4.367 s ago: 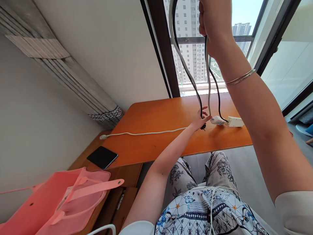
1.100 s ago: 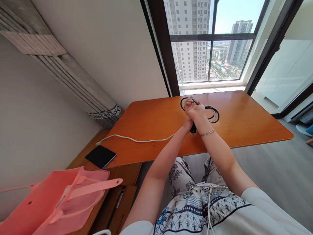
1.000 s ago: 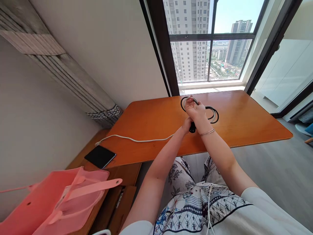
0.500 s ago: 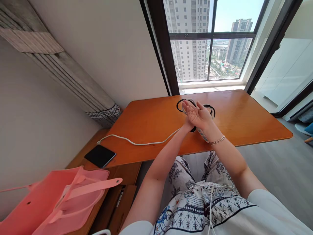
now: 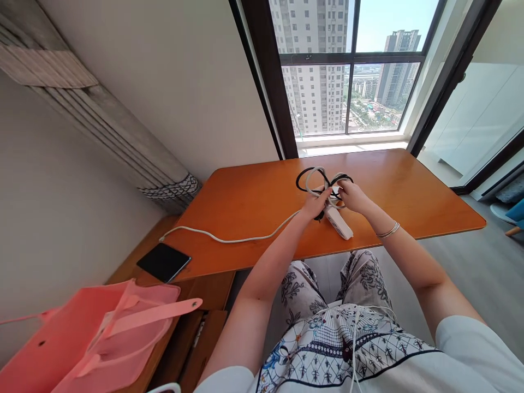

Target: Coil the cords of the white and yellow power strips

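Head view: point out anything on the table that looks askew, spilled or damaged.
A white cable stands out: it trails loose across the table to its left edge, outside the looped cords held by the left hand and right hand. The white power strip is aslant to the table's front edge. No spill or damage shows.

Left hand [image 5: 315, 204] gripping looped cables [image 5: 328, 183], right hand [image 5: 353, 196] at their side, white power strip [image 5: 339, 222]

Looks like a home, a flat high up. Gathered curtain [image 5: 110, 128] with patterned hem against a plain wall [image 5: 184, 71]. Dark-framed window [image 5: 351, 58] facing tower blocks [image 5: 317, 93], greenery far below. Bare wooden tabletop [image 5: 254, 202]; person at it in loose, printed trousers [image 5: 366, 278].
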`<state>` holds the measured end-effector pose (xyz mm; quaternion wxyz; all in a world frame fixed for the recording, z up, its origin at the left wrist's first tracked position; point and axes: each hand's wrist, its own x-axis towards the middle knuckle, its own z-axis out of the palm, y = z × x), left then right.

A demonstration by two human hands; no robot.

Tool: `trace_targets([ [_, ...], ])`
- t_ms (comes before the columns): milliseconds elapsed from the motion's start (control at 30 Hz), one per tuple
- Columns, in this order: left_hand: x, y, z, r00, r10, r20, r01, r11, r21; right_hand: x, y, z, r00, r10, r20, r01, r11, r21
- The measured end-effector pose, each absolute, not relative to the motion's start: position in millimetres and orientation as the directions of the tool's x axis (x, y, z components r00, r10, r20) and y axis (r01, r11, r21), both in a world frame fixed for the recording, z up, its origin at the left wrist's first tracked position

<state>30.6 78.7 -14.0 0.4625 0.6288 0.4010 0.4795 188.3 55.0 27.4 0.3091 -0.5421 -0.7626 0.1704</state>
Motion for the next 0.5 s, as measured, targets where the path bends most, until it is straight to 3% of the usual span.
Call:
trace_targets([
  [67,29,77,-11,0.244,0.943,0.224,0.024,-0.237,0.971,182,64,30,-0.223,0.937,0.268,0.806,0.332,-0.490],
  [267,22,73,-6,0.223,0.972,0.074,0.003,-0.076,0.997,172,70,32,-0.227,0.940,0.255,0.842,0.321,-0.433],
  [500,15,71,4,0.277,0.961,0.010,-0.013,-0.007,1.000,175,48,27,-0.353,0.825,0.441,0.779,0.521,-0.350],
])
